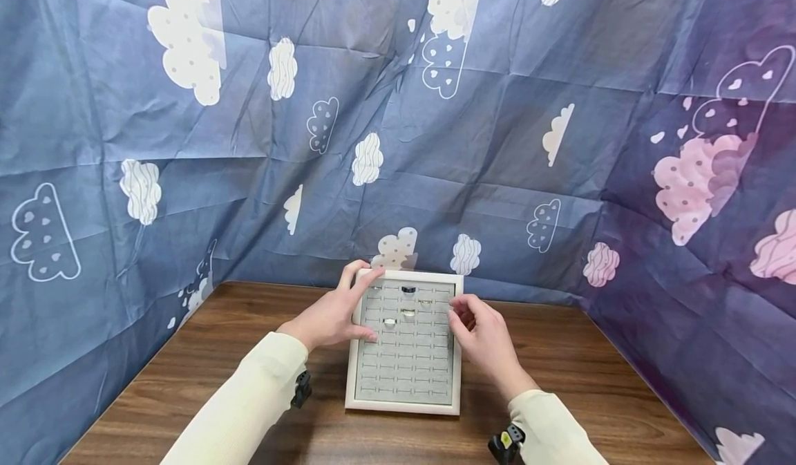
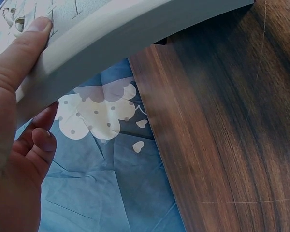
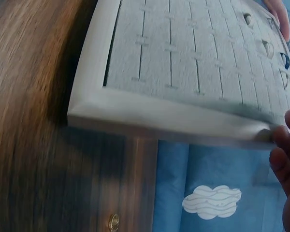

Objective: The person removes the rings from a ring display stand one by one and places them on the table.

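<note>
A ring display tray (image 1: 404,375) with a white frame and grey slotted padding stands tilted on the table. My left hand (image 1: 332,316) grips its upper left edge, thumb on the front and fingers behind the frame. Several rings sit in the upper slots, among them a dark ring (image 1: 408,289), a gold ring (image 1: 425,302) and a silver-looking ring (image 1: 390,322). At the upper right edge is my right hand (image 1: 488,337), its fingers loosely bent beside the frame. No object shows between those fingers, though the hand partly hides its own fingertips.
The wooden table (image 1: 261,313) extends around the tray. A small gold-coloured item (image 3: 114,223) lies on the wood in the right wrist view. Blue cloth (image 1: 398,106) with cloud prints hangs behind and at both sides.
</note>
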